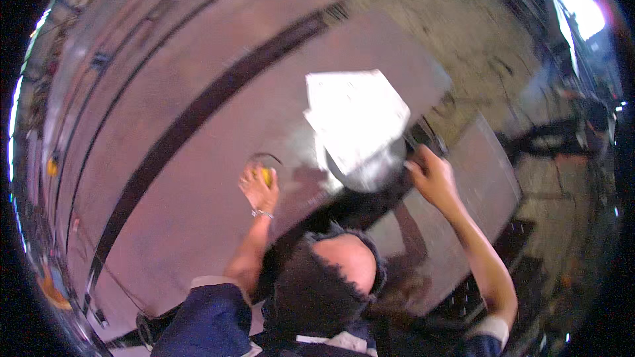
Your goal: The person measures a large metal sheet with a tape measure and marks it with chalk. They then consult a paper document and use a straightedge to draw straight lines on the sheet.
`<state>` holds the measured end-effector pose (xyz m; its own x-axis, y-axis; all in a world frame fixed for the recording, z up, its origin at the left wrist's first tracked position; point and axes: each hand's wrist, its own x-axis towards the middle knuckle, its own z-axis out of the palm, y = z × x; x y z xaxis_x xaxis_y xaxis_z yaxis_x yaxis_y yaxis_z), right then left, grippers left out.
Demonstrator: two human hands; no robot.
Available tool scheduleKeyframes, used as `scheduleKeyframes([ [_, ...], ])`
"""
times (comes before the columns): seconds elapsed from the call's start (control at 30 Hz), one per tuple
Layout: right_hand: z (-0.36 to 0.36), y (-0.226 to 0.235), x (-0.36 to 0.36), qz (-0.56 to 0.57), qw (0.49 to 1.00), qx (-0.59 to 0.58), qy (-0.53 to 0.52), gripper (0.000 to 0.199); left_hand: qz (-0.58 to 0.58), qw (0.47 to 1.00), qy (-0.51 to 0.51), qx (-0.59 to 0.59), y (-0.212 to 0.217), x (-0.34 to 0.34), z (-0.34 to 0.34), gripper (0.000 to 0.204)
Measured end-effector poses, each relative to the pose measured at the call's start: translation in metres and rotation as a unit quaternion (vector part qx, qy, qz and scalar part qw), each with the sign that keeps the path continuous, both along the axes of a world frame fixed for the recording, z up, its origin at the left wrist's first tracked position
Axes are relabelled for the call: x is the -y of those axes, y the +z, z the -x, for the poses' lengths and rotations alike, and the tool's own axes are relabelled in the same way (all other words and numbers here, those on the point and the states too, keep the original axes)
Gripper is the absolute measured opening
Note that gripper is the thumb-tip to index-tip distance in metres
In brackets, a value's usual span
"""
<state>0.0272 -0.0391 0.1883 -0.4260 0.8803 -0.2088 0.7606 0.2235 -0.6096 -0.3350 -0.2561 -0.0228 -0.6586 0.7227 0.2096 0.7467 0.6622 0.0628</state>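
Head (311, 284): dark hair, low in the middle.
Left hand (261, 188): on the yellow thing (267, 176), much nearer it than the other; can't tell if it squeezes.
Yellow thing: partly hidden by fingers, long way unclear.
Right hand (433, 175): curled beside the grey round thing (377, 173); grip unclear.
White sheet (354, 112): farther out, covering the round thing's far part; too bright.

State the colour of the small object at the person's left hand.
The small object at the left hand is yellow, best seen in the head view.
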Motion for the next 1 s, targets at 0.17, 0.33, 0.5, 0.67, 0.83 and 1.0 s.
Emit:
scheduleKeyframes([
  [0.17, 0.025, -0.131, 0.037, -0.076, 0.991, -0.094, -0.062, 0.014, -0.109, 0.993, -0.035, 0.027, -0.005, -0.019, -0.021, 0.044],
  [0.33, 0.046, -0.171, 0.056, -0.027, 0.993, -0.048, -0.106, 0.017, -0.12, 0.991, -0.058, 0.033, 0.001, -0.012, -0.008, 0.04],
  [0.5, 0.049, -0.181, 0.015, -0.168, 0.976, -0.032, -0.134, 0.016, -0.116, 0.991, -0.052, 0.036, -0.001, -0.005, -0.011, 0.041],
  [0.67, 0.068, -0.183, 0.066, -0.138, 0.984, 0.015, -0.113, 0.013, -0.132, 0.989, -0.055, 0.026, 0.001, -0.007, -0.004, 0.04],
  [0.83, 0.059, -0.181, 0.006, -0.172, 0.97, -0.016, -0.172, 0.015, -0.125, 0.99, -0.06, 0.035, 0.001, -0.016, -0.007, 0.041],
  [1.0, 0.059, -0.197, 0.014, -0.181, 0.967, 0.012, -0.178, 0.018, -0.122, 0.99, -0.069, 0.029, -0.001, -0.014, -0.011, 0.039],
])
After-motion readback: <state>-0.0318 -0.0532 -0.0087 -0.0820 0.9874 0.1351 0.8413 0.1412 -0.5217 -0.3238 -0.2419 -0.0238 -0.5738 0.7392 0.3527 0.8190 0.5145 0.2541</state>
